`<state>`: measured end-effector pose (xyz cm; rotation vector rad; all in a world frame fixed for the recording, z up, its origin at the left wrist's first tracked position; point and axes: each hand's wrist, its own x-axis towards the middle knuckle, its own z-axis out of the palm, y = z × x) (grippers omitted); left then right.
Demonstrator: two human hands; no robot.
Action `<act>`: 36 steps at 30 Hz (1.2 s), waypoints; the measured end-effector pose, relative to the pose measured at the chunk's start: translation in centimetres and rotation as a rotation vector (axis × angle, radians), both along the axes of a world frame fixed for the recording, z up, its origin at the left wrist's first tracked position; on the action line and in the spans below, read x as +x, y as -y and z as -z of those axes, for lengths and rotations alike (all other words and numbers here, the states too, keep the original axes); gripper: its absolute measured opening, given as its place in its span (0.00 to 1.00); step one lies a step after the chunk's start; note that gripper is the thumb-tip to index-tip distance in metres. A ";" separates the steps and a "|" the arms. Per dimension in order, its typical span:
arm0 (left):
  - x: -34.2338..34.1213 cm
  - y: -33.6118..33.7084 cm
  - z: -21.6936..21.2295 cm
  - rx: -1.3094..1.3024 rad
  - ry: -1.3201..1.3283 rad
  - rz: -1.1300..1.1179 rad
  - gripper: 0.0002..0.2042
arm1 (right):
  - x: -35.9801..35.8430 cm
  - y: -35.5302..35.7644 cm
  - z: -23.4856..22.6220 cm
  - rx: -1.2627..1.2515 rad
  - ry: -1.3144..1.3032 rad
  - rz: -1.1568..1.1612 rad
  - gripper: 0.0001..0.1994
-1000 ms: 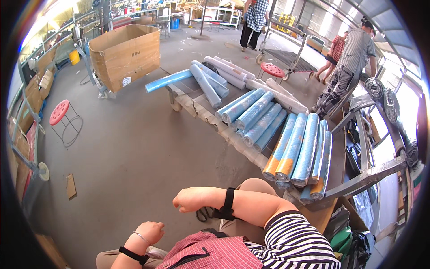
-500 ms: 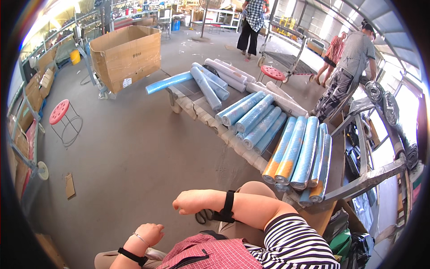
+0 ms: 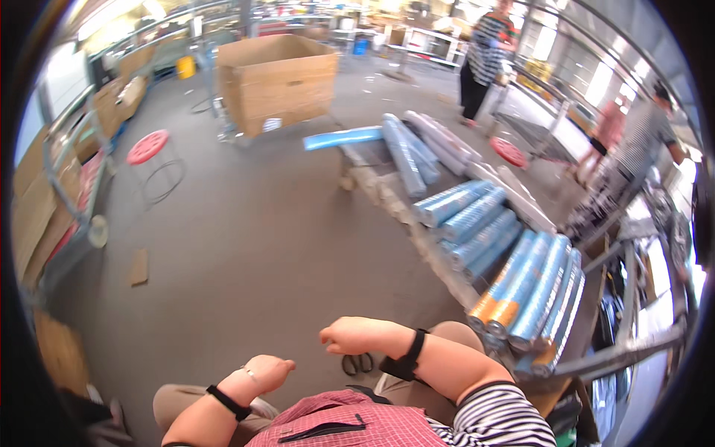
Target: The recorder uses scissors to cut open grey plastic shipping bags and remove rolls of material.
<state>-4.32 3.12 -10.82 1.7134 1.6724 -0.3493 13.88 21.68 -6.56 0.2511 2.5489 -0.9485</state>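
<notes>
My left hand (image 3: 267,372) is curled into a loose fist above my left knee, holding nothing, with a black band on the wrist. My right hand (image 3: 351,336) is held out in front of my body, fingers closed, nothing in it, a black band on its wrist too. A pair of black-handled scissors (image 3: 359,363) lies on the grey floor just below my right hand. To the right, several blue rolls with orange ends (image 3: 530,292) lie side by side on a low wooden platform (image 3: 439,264).
More blue and grey rolls (image 3: 417,153) lie further along the platform. A big open cardboard box (image 3: 279,82) stands at the back. A red stool (image 3: 147,147) is at the left. People (image 3: 482,61) stand at the far right by metal racks (image 3: 631,350).
The view has shifted slightly. Both hands stay in about the same pose, and nothing was picked up or put down.
</notes>
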 end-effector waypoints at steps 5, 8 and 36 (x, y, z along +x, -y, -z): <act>-0.4 0.3 1.4 -0.022 -0.023 0.047 0.18 | -0.3 -0.3 0.1 -0.008 0.095 0.023 0.18; -0.4 0.3 1.9 -0.033 -0.030 0.043 0.18 | -0.2 -0.4 0.3 0.028 0.045 0.001 0.18; 0.1 -0.2 1.4 -0.033 -0.072 0.065 0.16 | 0.8 -1.0 1.3 0.008 -0.111 -0.014 0.15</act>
